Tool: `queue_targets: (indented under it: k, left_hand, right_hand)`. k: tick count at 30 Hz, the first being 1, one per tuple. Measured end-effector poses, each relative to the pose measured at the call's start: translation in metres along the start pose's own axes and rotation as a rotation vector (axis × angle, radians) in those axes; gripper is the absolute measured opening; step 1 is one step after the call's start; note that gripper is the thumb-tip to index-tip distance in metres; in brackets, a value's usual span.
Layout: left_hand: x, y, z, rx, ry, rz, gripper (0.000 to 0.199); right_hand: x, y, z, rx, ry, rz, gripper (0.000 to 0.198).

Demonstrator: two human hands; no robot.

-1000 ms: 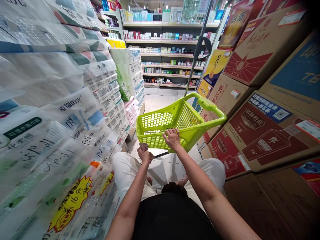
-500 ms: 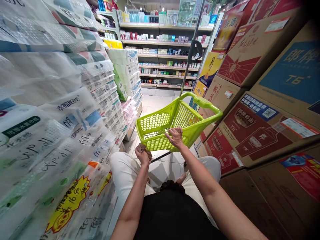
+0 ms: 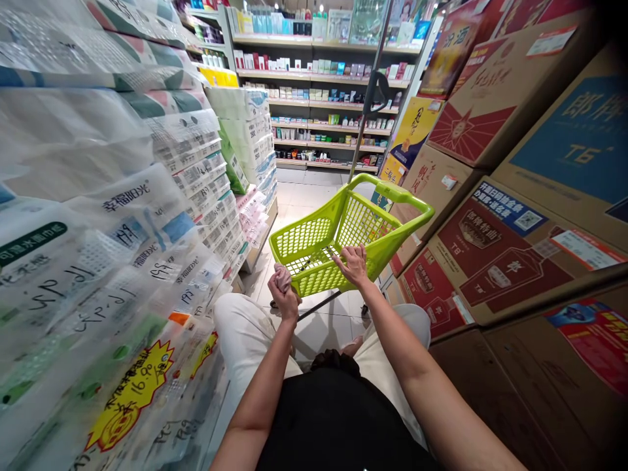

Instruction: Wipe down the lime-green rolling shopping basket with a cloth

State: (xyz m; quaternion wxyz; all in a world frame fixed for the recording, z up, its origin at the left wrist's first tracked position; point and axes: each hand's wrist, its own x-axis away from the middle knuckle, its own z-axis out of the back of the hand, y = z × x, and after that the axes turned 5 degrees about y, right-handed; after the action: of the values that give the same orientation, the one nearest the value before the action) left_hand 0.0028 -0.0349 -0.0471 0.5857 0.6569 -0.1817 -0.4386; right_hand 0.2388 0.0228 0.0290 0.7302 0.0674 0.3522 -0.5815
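A lime-green plastic shopping basket (image 3: 321, 280) with lattice sides and a thick handle stands tilted in front of my knees. My left hand (image 3: 286, 302) is closed around a crumpled greyish-pink cloth (image 3: 282, 277), which lies against the basket's near left corner. Over the near rim, the fingers of my right hand (image 3: 354, 265) are hooked, gripping the basket side. The basket's inside shows bare lattice, partly hidden by the rim. A long dark pole (image 3: 360, 140) with a loop grip rises behind the basket.
Plastic-wrapped tissue packs (image 3: 161, 216) are piled high close on my left. Stacked cardboard boxes (image 3: 510, 252) wall in the right side. Shelves (image 3: 324, 104) of small packaged goods cross the far end, beyond the pale tiled floor (image 3: 304, 190).
My left hand has turned and risen slightly, bringing the cloth up against the basket's corner. My right hand has shifted a little along the rim. The basket has barely moved.
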Motion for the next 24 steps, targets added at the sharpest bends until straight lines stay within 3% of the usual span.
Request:
queue_targets:
  k: [3,8,14,17,19,22,24]
  left_hand:
    - [-0.001,0.004,0.007,-0.134,0.168,-0.200,0.050]
    - [-0.002,0.001,0.023,-0.204,0.026,-0.449,0.057]
    - [-0.035,0.015,0.025,-0.199,-0.026,-0.374,0.045]
    - [-0.036,0.022,0.026,-0.177,-0.135,-0.445,0.050]
    - [-0.037,0.024,0.027,-0.190,-0.188,-0.466,0.055]
    - [-0.046,0.026,0.024,-0.250,-0.163,-0.372,0.056]
    - [-0.048,0.030,0.022,-0.273,-0.152,-0.326,0.052]
  right_hand:
    - [0.002,-0.002,-0.001,-0.001,-0.004,-0.011,0.036]
    - [0.002,-0.001,-0.005,-0.019,-0.005,-0.007,0.036]
    - [-0.004,0.006,-0.008,-0.091,0.038,-0.043,0.037]
    - [-0.002,-0.002,-0.011,-0.050,0.082,-0.064,0.032]
    - [0.004,-0.017,-0.013,-0.056,0.073,-0.021,0.027]
    - [0.015,-0.045,-0.018,-0.102,-0.036,0.163,0.026]
    - [0.021,-0.059,-0.020,-0.109,-0.050,0.195,0.025]
